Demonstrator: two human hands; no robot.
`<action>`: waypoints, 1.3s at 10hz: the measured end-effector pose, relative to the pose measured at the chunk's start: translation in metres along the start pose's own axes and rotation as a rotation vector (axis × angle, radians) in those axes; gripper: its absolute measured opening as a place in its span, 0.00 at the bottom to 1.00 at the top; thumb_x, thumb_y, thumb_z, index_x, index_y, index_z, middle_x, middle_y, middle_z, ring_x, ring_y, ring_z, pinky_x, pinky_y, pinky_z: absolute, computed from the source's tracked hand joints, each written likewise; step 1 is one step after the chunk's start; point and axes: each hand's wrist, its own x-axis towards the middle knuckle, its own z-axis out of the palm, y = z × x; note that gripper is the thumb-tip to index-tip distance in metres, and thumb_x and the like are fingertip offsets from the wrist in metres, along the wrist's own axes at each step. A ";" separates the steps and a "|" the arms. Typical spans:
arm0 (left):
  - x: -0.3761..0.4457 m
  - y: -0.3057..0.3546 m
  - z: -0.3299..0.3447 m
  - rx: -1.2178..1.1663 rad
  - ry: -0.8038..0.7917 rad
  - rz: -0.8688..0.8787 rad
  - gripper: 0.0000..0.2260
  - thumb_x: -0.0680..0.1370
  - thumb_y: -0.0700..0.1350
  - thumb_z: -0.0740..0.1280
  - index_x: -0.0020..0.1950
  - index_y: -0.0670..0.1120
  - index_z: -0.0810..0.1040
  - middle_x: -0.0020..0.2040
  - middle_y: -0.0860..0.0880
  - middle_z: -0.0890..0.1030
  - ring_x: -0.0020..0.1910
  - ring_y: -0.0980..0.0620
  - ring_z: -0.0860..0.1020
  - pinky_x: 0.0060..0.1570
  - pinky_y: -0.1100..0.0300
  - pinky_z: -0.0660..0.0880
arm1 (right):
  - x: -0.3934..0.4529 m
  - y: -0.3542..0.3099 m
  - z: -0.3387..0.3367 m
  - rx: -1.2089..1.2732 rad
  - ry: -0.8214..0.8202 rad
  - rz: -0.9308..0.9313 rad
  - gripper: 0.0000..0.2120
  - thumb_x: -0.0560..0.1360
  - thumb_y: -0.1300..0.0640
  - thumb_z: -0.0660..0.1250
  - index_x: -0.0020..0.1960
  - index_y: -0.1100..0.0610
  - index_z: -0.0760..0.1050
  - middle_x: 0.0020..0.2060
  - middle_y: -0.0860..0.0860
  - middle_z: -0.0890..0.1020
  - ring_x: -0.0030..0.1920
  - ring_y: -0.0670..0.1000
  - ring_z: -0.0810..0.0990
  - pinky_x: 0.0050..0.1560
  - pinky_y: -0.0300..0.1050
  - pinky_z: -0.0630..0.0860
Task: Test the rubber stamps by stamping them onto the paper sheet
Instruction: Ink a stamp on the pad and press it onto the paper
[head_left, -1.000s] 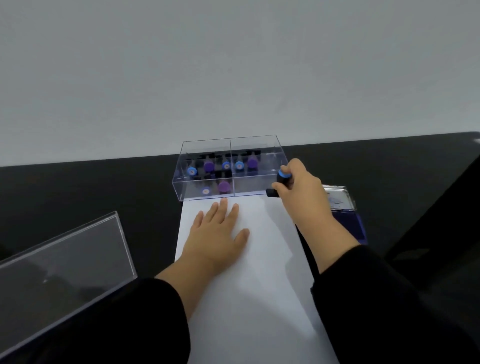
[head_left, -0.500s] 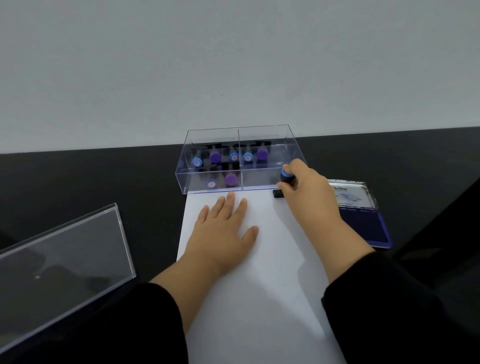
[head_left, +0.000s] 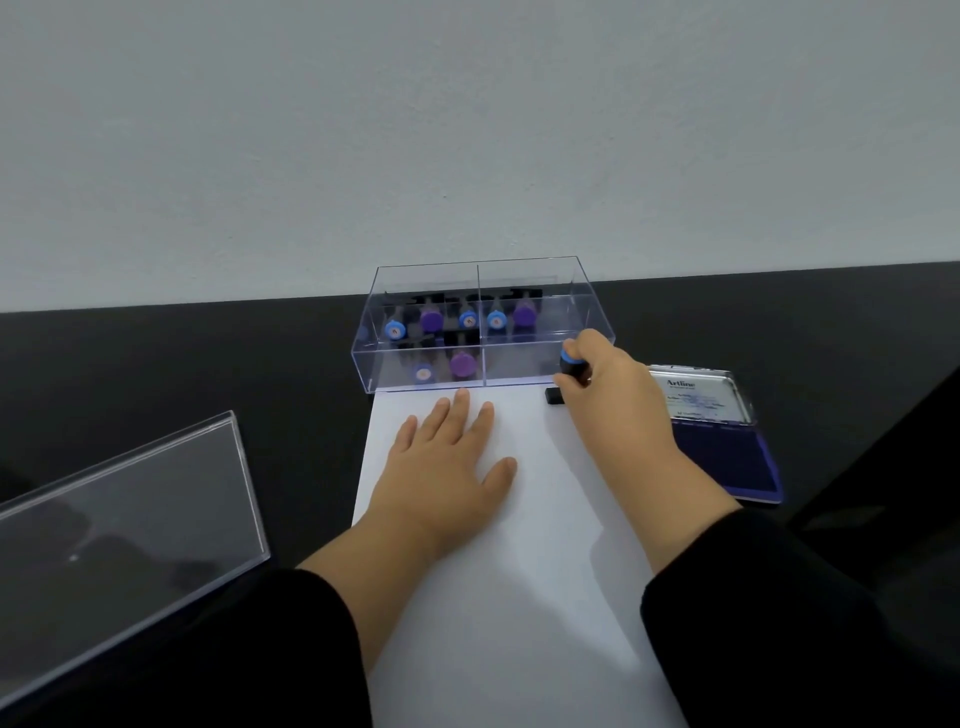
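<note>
Paper sheet: laid lengthwise at centre of frame on the dark table; no print seen on it yet.
Left hand: laid flat on sheet at mid-frame, fingers straight & spread, nothing gripped; sheet is pinned by it.
Lid: clear, set aside at lower left, apart from sheet.
Right hand: fingers curled round blue-topped stamp; stamp's black base is pressed to sheet's upper right corner, just beside the box.
Ink pad: open, right of sheet, partly hidden behind right wrist.
Stamp box: clear, 4 compartments, touching sheet's far edge; approx. 7 blue/purple stamps inside, front right compartment bare.
Step (judged): first stamp is being pressed down.
Next (judged): stamp to be lifted straight up w/o smearing, print checked, stamp returned to box, another taken & inked.
</note>
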 end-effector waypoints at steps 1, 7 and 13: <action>0.000 0.000 0.000 0.005 -0.007 -0.001 0.27 0.81 0.60 0.46 0.78 0.55 0.41 0.78 0.53 0.37 0.76 0.55 0.37 0.73 0.55 0.36 | -0.002 0.001 0.000 0.017 0.009 -0.007 0.05 0.77 0.60 0.64 0.52 0.56 0.72 0.42 0.48 0.74 0.42 0.52 0.74 0.41 0.45 0.71; -0.001 0.001 -0.003 0.015 -0.009 0.005 0.27 0.81 0.59 0.46 0.78 0.55 0.41 0.78 0.54 0.37 0.76 0.56 0.37 0.74 0.56 0.36 | -0.001 0.022 -0.033 0.505 0.276 0.229 0.09 0.74 0.59 0.69 0.51 0.52 0.72 0.35 0.43 0.76 0.35 0.40 0.74 0.32 0.22 0.67; -0.001 0.000 -0.002 0.010 -0.006 0.003 0.27 0.81 0.60 0.46 0.78 0.55 0.41 0.78 0.53 0.38 0.76 0.56 0.38 0.74 0.56 0.36 | -0.004 0.016 -0.033 0.539 0.215 0.217 0.10 0.74 0.58 0.69 0.51 0.50 0.70 0.37 0.47 0.78 0.38 0.45 0.76 0.39 0.37 0.71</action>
